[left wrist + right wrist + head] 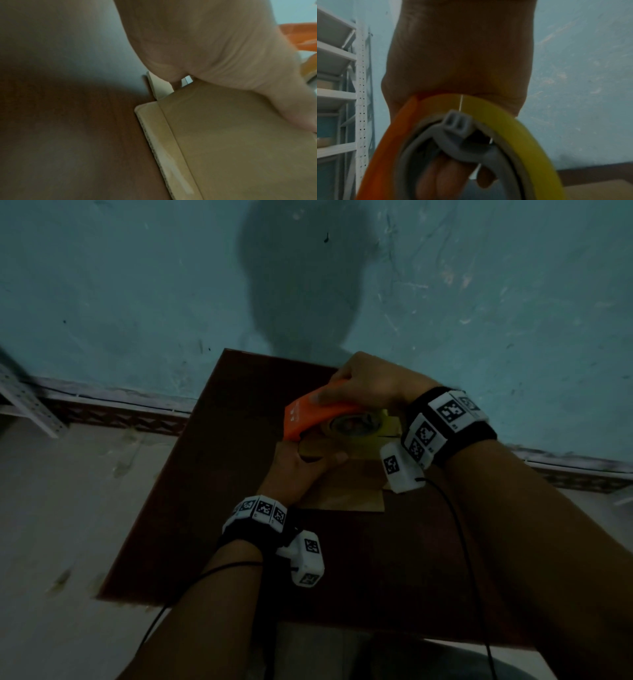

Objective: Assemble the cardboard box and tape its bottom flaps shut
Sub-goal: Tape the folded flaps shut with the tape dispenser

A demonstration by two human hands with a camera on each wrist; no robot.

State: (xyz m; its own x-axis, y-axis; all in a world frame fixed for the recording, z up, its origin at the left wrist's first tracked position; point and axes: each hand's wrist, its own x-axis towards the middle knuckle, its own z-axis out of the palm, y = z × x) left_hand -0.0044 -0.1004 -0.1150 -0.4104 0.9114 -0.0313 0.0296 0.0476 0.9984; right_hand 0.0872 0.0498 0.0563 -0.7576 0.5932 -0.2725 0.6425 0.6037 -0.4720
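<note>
A small cardboard box (pixel 346 494) sits on the brown table (pixel 205 508), its flat flaps facing up. My left hand (pixel 301 463) rests on the box's left part, thumb stretched straight across the cardboard; its fingers are hidden under the dispenser. In the left wrist view the left hand (pixel 223 47) lies on the cardboard box (pixel 240 135) near a corner. My right hand (pixel 342 385) grips an orange tape dispenser (pixel 305 416) holding a yellowish tape roll (pixel 356 424), set over the box's far end. The right wrist view shows the tape roll (pixel 513 128) and fingers (pixel 445 180) curled through its core.
The table stands against a blue-green wall, its far edge just behind the box. A white metal shelf (pixel 337 81) stands to the left. Black cables (pixel 459 542) run from both wrists over the table's near part. Pale floor lies to the left of the table.
</note>
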